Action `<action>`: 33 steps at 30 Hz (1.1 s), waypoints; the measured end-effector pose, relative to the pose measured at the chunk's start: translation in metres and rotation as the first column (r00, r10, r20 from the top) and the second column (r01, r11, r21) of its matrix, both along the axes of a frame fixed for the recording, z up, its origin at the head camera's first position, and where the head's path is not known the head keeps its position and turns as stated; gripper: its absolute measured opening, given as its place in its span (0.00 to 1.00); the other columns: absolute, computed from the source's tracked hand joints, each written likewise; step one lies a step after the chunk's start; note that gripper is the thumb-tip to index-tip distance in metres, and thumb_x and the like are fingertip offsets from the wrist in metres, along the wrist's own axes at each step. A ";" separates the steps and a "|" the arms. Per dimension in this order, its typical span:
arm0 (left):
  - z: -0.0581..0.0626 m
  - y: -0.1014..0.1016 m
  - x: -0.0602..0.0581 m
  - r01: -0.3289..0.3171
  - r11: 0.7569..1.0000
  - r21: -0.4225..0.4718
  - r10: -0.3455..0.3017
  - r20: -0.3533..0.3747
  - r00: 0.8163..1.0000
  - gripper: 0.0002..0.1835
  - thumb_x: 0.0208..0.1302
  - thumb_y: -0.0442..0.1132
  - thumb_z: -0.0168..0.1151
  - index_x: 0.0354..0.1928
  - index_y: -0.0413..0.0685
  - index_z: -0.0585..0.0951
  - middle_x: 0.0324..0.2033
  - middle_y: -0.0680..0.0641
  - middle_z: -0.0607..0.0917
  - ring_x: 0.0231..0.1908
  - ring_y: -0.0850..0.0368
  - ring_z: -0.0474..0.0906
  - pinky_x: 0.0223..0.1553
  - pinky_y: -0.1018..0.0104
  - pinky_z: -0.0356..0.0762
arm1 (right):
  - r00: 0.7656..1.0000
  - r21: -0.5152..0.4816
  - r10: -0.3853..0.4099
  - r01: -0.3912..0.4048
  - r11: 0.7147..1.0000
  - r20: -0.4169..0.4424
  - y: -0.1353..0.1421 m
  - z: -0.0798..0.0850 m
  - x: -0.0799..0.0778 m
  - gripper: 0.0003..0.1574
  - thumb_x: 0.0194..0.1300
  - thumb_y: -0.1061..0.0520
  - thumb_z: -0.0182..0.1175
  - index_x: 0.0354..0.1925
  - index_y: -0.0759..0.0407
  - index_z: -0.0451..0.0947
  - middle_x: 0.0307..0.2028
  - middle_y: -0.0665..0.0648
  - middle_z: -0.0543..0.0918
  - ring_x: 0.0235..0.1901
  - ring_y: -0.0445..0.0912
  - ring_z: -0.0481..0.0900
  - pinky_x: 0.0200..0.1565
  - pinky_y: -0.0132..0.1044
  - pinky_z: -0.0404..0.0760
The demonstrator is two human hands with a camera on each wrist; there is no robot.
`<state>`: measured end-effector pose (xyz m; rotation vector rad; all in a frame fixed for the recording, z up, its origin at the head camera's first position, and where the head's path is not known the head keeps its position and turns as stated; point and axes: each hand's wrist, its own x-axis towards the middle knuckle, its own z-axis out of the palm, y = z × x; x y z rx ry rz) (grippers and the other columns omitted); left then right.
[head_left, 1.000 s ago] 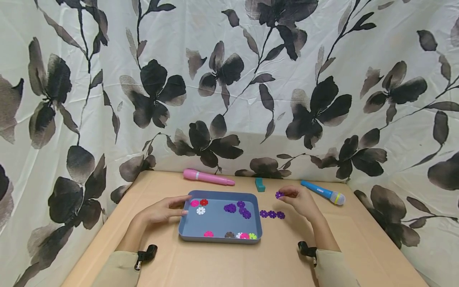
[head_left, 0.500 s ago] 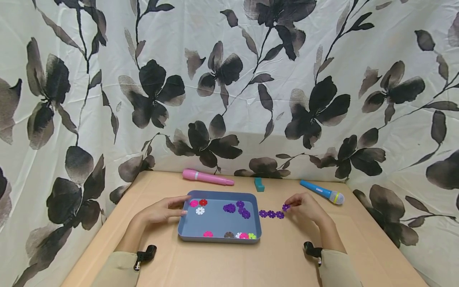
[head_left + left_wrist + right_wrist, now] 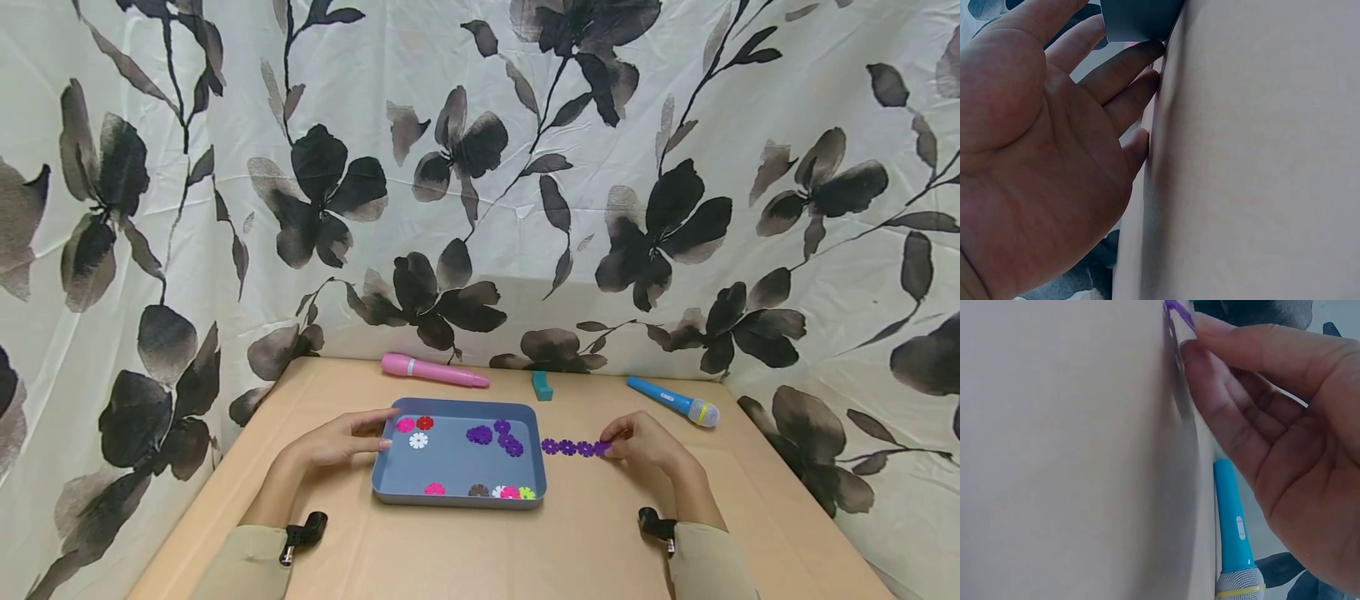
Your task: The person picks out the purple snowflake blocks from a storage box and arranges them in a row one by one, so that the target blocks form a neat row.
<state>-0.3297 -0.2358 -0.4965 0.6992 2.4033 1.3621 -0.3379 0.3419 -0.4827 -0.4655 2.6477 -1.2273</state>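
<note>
In the head view, my left hand (image 3: 337, 437) rests against the left side of a grey-blue tray (image 3: 450, 467), its thumb and a finger touching the rim. The left wrist view shows this hand (image 3: 1054, 137) with fairly straight fingers beside the tray wall (image 3: 1141, 19). My right hand (image 3: 648, 442) pinches a purple flower-shaped disc (image 3: 602, 448) between thumb and fingertips, low over the table. This disc is at the right end of a row of purple discs (image 3: 567, 447) right of the tray; whether they join is unclear. More purple flower-shaped discs (image 3: 504, 437) lie inside the tray.
The tray also holds pink, red (image 3: 425, 423), white (image 3: 418, 441), brown and lime discs. Behind it lie a pink toy microphone (image 3: 435, 370) and a teal block (image 3: 542, 386). A blue toy microphone (image 3: 673, 402) lies at the back right, before a floral curtain (image 3: 480, 208).
My right hand has moved down and slightly right, bringing the pinched purple disc to the right end of the row. The left hand and the tray have stayed put.
</note>
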 end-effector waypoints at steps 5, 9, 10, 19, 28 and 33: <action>0.001 0.000 0.000 0.000 1.000 0.000 0.000 -0.001 1.000 0.37 0.73 0.47 0.66 0.79 0.46 0.66 0.78 0.38 0.64 0.79 0.35 0.56 0.78 0.35 0.52 | 1.000 -0.001 0.013 -0.013 1.000 0.002 0.003 -0.002 0.000 0.12 0.60 0.66 0.73 0.44 0.69 0.87 0.40 0.65 0.89 0.38 0.47 0.80 0.38 0.30 0.80; 0.001 0.001 0.001 -0.003 1.000 -0.003 0.003 -0.002 1.000 0.36 0.73 0.47 0.66 0.79 0.47 0.66 0.78 0.38 0.64 0.79 0.35 0.57 0.78 0.35 0.52 | 1.000 -0.003 0.023 -0.023 1.000 -0.007 0.003 -0.004 -0.002 0.13 0.59 0.66 0.74 0.44 0.69 0.87 0.40 0.66 0.89 0.37 0.47 0.79 0.36 0.30 0.80; 0.001 0.001 0.001 -0.004 1.000 -0.003 0.004 -0.002 1.000 0.36 0.73 0.47 0.66 0.79 0.47 0.66 0.78 0.38 0.65 0.79 0.35 0.57 0.78 0.35 0.52 | 1.000 -0.002 0.024 -0.024 1.000 -0.010 0.004 -0.005 -0.003 0.14 0.59 0.66 0.74 0.44 0.69 0.87 0.40 0.66 0.89 0.37 0.46 0.79 0.36 0.30 0.80; 0.002 0.002 0.000 -0.027 0.999 -0.023 0.027 0.007 1.000 0.37 0.73 0.48 0.66 0.79 0.49 0.66 0.79 0.41 0.65 0.79 0.37 0.57 0.79 0.37 0.53 | 1.000 0.018 0.015 -0.015 1.000 -0.014 0.004 -0.007 -0.005 0.13 0.59 0.67 0.74 0.43 0.69 0.87 0.40 0.64 0.88 0.34 0.45 0.77 0.35 0.30 0.79; 0.001 0.002 0.000 -0.027 0.999 -0.017 0.027 0.012 1.000 0.37 0.73 0.48 0.66 0.79 0.50 0.66 0.79 0.41 0.65 0.79 0.38 0.57 0.79 0.38 0.53 | 0.989 0.058 -0.128 0.132 0.990 -0.081 -0.015 0.002 -0.005 0.14 0.69 0.61 0.68 0.52 0.64 0.86 0.40 0.58 0.86 0.37 0.47 0.78 0.35 0.33 0.81; 0.000 0.002 0.000 -0.025 0.999 -0.019 0.025 0.011 1.000 0.37 0.73 0.48 0.67 0.79 0.50 0.66 0.79 0.41 0.65 0.79 0.38 0.57 0.79 0.38 0.53 | 0.957 0.022 -0.141 0.152 0.988 -0.252 -0.036 0.009 -0.005 0.16 0.70 0.56 0.69 0.53 0.60 0.87 0.47 0.61 0.88 0.40 0.47 0.81 0.39 0.32 0.82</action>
